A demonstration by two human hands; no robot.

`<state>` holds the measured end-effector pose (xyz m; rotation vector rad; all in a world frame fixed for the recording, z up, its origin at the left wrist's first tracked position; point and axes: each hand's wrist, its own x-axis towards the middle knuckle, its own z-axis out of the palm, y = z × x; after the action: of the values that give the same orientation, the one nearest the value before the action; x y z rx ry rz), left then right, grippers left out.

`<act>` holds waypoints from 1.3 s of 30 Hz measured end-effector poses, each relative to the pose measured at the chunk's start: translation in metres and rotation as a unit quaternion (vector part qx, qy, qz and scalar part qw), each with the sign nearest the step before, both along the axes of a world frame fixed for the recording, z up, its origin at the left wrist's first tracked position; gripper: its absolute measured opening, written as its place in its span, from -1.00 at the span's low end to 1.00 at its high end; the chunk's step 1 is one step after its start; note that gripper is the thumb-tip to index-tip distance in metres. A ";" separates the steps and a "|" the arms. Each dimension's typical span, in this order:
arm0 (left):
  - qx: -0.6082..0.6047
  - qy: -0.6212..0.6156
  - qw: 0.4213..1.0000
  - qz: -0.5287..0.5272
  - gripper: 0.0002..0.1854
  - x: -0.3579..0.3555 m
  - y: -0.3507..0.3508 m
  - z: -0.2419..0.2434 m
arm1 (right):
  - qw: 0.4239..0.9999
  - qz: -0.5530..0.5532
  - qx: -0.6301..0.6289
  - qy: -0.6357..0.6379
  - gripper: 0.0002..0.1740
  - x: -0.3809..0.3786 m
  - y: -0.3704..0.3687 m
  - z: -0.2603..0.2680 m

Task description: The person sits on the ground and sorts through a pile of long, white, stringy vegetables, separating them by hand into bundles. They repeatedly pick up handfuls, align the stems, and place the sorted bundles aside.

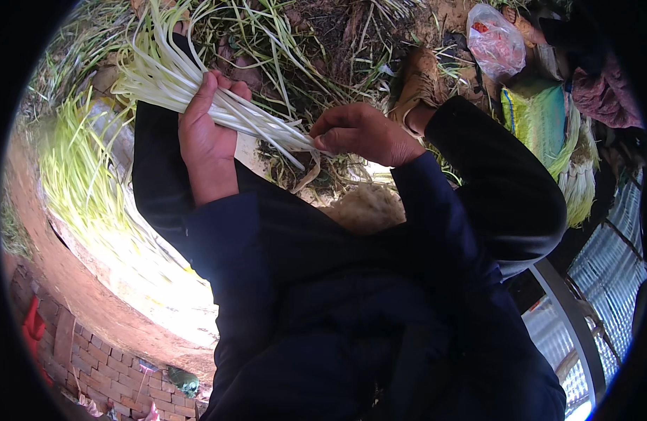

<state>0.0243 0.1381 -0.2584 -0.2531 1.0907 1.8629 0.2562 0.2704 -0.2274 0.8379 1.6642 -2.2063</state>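
Note:
My left hand [210,121] grips a bundle of long pale stalks [160,84], likely blanched chives, above my left leg. Their thin yellowish leaf ends fan out past the fingers towards the upper left. At the bundle's other end, my right hand [363,134] pinches the white stem ends between thumb and forefinger. A limp, dry leaf sheath [310,173] hangs beside those fingertips. Below the right hand, between my legs, a fluffy pale-brown mass [373,208] sits on the ground; its kind is unclear.
Loose yellow-green stalks [86,179] lie in a heap at left. Green leaf waste [281,47] covers the soil ahead. At upper right are a clear plastic bag [494,42], a yellow-green woven sack [539,116] and tied bundles [576,184]. Another person's foot [523,26] shows there.

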 end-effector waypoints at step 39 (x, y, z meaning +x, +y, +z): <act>0.227 -0.064 0.971 -0.030 -0.83 -0.011 -0.005 0.000 | 0.950 -0.037 0.310 -0.030 -0.82 0.007 -0.027 0.046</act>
<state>0.0132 0.1335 -0.2586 -0.0714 0.5552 1.9543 0.2631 0.2431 -0.1811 1.1048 2.3680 -1.6713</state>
